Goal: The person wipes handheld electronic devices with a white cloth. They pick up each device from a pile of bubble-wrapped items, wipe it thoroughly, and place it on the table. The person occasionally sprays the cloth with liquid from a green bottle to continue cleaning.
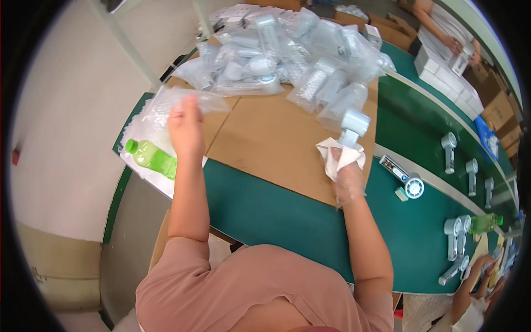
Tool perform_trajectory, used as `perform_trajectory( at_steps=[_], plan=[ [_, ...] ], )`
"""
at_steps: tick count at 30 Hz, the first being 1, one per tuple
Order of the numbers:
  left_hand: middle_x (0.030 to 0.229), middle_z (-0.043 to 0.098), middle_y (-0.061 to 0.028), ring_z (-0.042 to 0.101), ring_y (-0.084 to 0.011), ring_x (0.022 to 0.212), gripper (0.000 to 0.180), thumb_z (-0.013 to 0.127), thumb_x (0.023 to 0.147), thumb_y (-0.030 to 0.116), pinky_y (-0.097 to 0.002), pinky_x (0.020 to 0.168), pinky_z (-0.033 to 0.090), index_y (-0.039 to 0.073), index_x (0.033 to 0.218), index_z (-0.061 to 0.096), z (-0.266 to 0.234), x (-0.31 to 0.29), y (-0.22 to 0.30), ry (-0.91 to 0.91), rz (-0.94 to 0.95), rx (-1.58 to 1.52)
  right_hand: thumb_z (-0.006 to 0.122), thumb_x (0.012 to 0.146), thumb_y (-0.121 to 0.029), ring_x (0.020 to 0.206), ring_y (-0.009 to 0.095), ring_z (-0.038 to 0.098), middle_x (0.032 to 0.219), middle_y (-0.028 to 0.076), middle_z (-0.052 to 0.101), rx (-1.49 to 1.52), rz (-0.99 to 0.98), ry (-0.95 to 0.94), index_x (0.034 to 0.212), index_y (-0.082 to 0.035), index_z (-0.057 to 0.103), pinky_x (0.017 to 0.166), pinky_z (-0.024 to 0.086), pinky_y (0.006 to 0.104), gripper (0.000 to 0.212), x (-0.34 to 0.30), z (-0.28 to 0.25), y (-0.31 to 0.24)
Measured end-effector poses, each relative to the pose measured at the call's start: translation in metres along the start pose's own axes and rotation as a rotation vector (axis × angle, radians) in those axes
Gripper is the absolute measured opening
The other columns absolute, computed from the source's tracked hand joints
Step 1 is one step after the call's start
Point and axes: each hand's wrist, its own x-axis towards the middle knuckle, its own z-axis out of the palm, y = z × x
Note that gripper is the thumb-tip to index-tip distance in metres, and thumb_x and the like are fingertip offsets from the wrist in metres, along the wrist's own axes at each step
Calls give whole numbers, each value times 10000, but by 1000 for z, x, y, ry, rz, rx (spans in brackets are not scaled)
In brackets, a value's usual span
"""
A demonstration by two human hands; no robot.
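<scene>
Head view, right hand (349, 181) gripping fan (355, 123), illegible markings (393, 168) on nearby fan (412, 187)

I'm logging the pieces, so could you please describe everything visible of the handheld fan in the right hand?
The handheld fan is pale grey-white and looks like plastic. Its drum-shaped head lies farthest from the person, on a narrower neck; the handle is hidden. The right hand grips it through a white cloth, over the cardboard sheet near its right edge.
</scene>
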Motion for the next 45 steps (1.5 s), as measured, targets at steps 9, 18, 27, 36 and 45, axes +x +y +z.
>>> perform_trajectory(
  at_steps=[9, 18, 27, 36, 45],
  plan=[
    [755, 584, -149, 560, -272, 684, 241, 696, 790, 201, -395, 616, 442, -1, 764, 569, 97, -60, -44, -1013, 94, 652, 734, 821, -157, 1002, 136, 578, 1085, 47, 594, -4, -202, -108, 1238, -71, 486, 838, 487, 276, 493, -23, 16, -22],
    [794, 624, -146, 598, -285, 729, 150, 592, 863, 148, -390, 659, 474, -1, 855, 588, 104, -56, -76, -931, 112, 600, 756, 784, -232, 1012, 189, 594, 1095, 108, 610, -475, -274, -324, 1300, -79, 459, 846, 478, 317, 615, -3, -1, -14],
    [717, 594, 25, 508, -49, 581, 100, 564, 930, 139, -210, 491, 395, 86, 948, 647, 93, -35, -94, -978, -769, -119, 529, 896, -324, 995, 283, 627, 1093, 153, 663, -877, 58, -379, 1147, -82, 656, 840, 482, 332, 371, -8, 8, 3],
    [825, 636, -164, 612, -344, 760, 69, 552, 844, 84, -450, 658, 476, 37, 830, 601, 113, -64, -22, -935, 544, 837, 484, 839, -172, 945, 259, 643, 1063, 158, 668, -1066, 93, -340, 1094, -44, 666, 809, 490, 334, 339, -39, 35, -39],
    [824, 609, -176, 611, -378, 768, 108, 503, 821, 35, -469, 688, 491, 8, 897, 574, 143, -60, -21, -1011, 541, 812, 505, 816, -137, 924, 320, 637, 1016, 194, 665, -1158, -129, -576, 1012, -25, 671, 788, 492, 381, 279, -29, 21, -33]
  ],
)
